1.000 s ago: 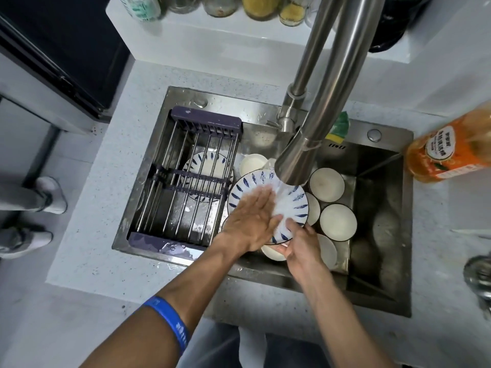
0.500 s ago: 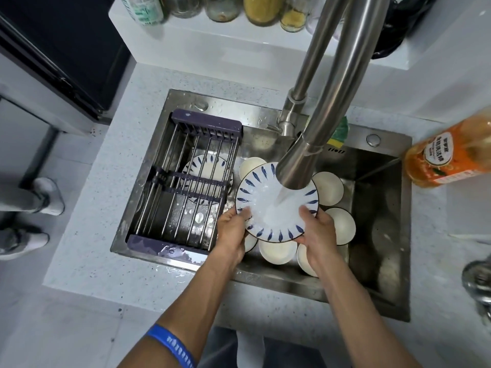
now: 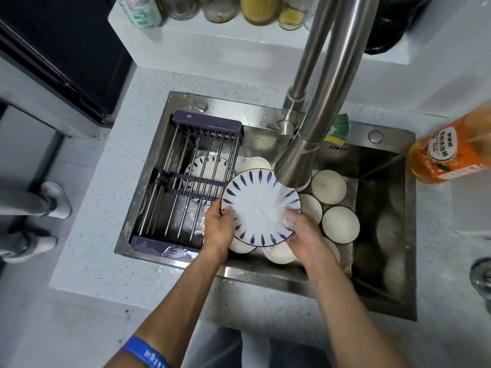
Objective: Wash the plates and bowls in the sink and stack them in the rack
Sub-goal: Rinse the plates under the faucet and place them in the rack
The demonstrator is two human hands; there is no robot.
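A white plate with blue leaf marks is held over the sink under water running from the faucet head. My left hand grips its left rim. My right hand holds its lower right rim, fingers on the wet face. Several white bowls lie in the sink below and to the right. A second patterned plate lies under the bars of the rack at the sink's left.
The steel faucet neck rises over the sink's middle. An orange bottle lies on the counter at right, a green-yellow sponge behind the faucet. Jars line the back shelf. A person's feet stand at left.
A second ago my left palm rubbed the plate's face while my right held it from below. Both hands now hold its rims, and the plate has shifted left under the stream.
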